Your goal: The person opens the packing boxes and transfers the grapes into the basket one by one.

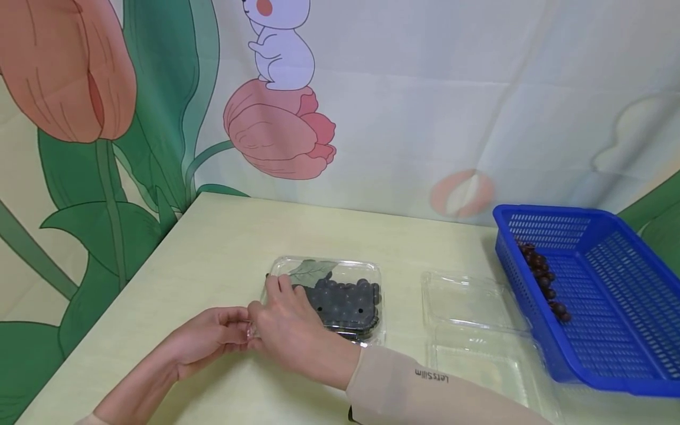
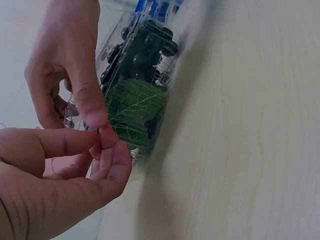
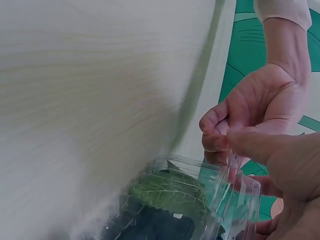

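Observation:
A transparent plastic clamshell box lies on the table, its lid over dark grapes and a green leaf. My left hand pinches the box's rim at the near left corner, thumb against fingers. Over that same corner, my right hand grips the edge, with its fingers spread across the lid. In the left wrist view the right thumb meets the left fingertips, hiding part of the rim. The leaf shows through the plastic in the right wrist view.
A blue mesh basket stands at the right with several dark red grapes along its left side. Between it and the box, an open transparent clamshell lies on the table. A printed cloth hangs behind the table's back edge.

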Tool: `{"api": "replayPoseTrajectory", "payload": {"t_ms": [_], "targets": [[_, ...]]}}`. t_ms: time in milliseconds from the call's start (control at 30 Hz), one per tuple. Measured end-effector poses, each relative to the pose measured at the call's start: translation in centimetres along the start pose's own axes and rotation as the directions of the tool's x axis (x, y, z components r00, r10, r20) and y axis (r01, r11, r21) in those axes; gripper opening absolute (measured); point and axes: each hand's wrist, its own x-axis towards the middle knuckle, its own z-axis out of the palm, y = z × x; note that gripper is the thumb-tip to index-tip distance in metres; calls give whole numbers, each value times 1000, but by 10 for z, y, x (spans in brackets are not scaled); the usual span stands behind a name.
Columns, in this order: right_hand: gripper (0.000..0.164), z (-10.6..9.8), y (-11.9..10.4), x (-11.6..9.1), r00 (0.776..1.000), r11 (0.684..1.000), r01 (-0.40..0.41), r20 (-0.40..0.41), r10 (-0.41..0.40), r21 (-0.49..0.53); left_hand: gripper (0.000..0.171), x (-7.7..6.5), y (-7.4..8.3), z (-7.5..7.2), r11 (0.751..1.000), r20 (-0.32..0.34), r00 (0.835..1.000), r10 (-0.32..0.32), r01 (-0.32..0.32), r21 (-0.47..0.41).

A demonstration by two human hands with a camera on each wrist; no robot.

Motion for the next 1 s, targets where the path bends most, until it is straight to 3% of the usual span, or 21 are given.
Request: {"api": "replayPoseTrajectory", "payload": {"t_ms": [200,333,533,733,1000], "targets": [[32,1,-2,-1,1000,999,-5,-13,5,-34,18,-1,3,2,1000,20,1000,-16,16,-4],[31,2,-5,-3,999,994,-1,-43,-3,-105,21,-2,2,2,1000,23,1000,-12,13,-10],[16,3,-15,-12,998,972,-17,-63,2,-235,34,-3,-1,1,1000,24,1000,-2,2,-23],[11,5,-23,-15,997,962,-43,-75,24,-268,33,-1,-4,3,1000,-19,1000,-5,5,-23],[19,10,-19,-15,988,918,28,-127,-85,-395,28,4,-6,11,1000,-74,997,13,-13,2]]}}
